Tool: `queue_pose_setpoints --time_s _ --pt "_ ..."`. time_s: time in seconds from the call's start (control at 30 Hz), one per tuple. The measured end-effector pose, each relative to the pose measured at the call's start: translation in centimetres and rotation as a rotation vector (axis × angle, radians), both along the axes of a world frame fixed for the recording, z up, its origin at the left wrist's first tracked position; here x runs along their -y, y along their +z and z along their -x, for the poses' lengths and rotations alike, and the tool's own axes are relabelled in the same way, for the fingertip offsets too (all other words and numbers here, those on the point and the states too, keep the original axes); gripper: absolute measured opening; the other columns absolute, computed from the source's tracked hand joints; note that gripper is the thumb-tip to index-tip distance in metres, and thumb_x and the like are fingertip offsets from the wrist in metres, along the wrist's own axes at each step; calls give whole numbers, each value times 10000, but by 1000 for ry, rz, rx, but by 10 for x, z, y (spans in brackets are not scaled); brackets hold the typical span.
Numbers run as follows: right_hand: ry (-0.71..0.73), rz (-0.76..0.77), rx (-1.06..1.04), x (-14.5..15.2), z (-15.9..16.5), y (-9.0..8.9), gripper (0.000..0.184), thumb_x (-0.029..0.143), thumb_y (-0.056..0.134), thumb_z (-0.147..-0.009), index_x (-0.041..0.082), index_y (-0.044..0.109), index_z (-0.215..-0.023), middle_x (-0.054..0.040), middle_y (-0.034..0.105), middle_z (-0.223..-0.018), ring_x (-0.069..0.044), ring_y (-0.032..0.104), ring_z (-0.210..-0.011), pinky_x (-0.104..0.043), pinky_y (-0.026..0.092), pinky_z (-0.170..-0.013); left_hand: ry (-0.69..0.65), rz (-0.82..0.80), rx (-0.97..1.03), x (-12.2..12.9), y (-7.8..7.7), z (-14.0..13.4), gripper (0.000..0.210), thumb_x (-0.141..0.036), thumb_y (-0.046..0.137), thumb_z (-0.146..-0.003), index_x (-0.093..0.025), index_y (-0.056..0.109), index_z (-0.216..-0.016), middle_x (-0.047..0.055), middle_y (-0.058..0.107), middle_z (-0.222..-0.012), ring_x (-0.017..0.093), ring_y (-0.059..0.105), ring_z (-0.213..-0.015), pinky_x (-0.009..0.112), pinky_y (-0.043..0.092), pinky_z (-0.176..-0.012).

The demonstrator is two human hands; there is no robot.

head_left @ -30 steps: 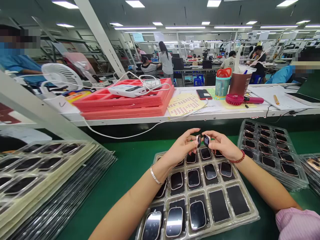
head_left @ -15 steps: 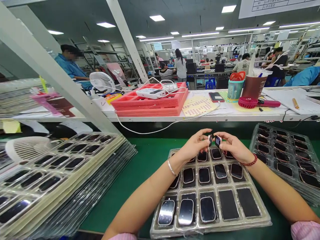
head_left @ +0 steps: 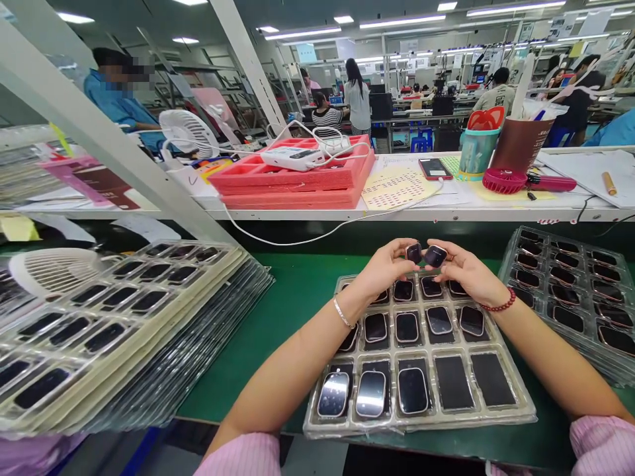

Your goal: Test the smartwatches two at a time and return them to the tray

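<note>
My left hand (head_left: 389, 266) pinches a small smartwatch body (head_left: 413, 252) with a dark face and no strap. Close beside it, my right hand (head_left: 464, 271) grips a second smartwatch body (head_left: 435, 256) between thumb and fingers. Both are raised over the far edge of a clear plastic tray (head_left: 431, 426). Strapless watch bodies (head_left: 413, 390) with black screens lie in most of the tray's compartments. Two compartments at the near right hold only dark padding (head_left: 454, 383).
Tall stacks of watch trays stand at left (head_left: 149, 357) and right (head_left: 565, 281) on the green bench (head_left: 278, 297). A shelf (head_left: 317, 217) beyond carries red foam trays (head_left: 292, 195), a phone (head_left: 435, 169), a cup (head_left: 520, 149) and a pink handheld fan (head_left: 506, 180). Several people work farther back.
Both watch bodies have turned in my fingers, so dark faces now show; a printed code showed on the right one before. The camera view has tipped downward.
</note>
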State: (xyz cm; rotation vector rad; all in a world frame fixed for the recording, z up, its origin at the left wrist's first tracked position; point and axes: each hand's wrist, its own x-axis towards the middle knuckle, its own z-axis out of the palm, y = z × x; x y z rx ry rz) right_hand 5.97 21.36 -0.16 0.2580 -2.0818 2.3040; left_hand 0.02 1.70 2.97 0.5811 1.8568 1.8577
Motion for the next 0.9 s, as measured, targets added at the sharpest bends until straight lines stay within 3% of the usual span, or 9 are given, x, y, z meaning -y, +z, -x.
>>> queue_pose_setpoints --time_s 0.17,0.33,0.5,0.63,0.7,0.77,0.9 --pt "-8 -107 -33 2 -4 4 421 185 628 -788 173 610 -1208 -88 709 -1083 -145 686 -771 -266 576 -652 34 8 -110 -2 -3 -1 288 -147 652 -697 -122 594 -978 42 646 -842 109 585 -679 249 498 -640" --pt "-20 -129 -54 2 -4 5 483 137 605 -727 192 588 -1207 -72 704 -1109 -158 692 -828 -250 570 -642 3 7 -169 -4 -9 2 394 -74 622 -633 -140 588 -1021 33 652 -903 132 615 -784 266 513 -738" --pt "-44 -155 -26 4 2 4 448 192 659 -722 188 601 -1166 -48 705 -1053 -152 690 -785 -232 560 -601 -14 48 -163 -7 -12 5 388 -87 605 -674 -134 569 -1058 23 655 -899 99 599 -694 234 495 -677" --pt "-90 -182 -21 2 -11 11 248 247 676 -769 181 617 -1000 -30 713 -892 -149 678 -699 -252 560 -604 -8 99 -246 -7 -14 6 238 -153 593 -763 -125 582 -999 18 649 -820 104 592 -653 223 461 -616" --pt "-112 -290 -56 -4 -35 19 131 247 663 -806 185 617 -912 -37 711 -836 -171 677 -736 -290 568 -672 -29 123 -364 -7 -10 -4 120 -155 579 -778 -126 602 -892 14 643 -778 115 597 -690 228 458 -644" --pt "-110 -497 -131 -9 -70 28 62 241 642 -838 192 639 -876 -54 714 -880 -203 673 -837 -355 560 -794 -114 182 -519 -6 0 -25 55 -157 589 -780 -133 624 -815 13 654 -780 122 597 -730 233 456 -683" --pt "-110 -923 -311 -10 -143 24 71 237 621 -868 221 683 -837 -75 660 -1154 -279 550 -1177 -491 430 -1045 -488 384 -817 -4 14 -83 94 -193 593 -845 -160 677 -816 19 686 -824 150 609 -783 274 469 -745"
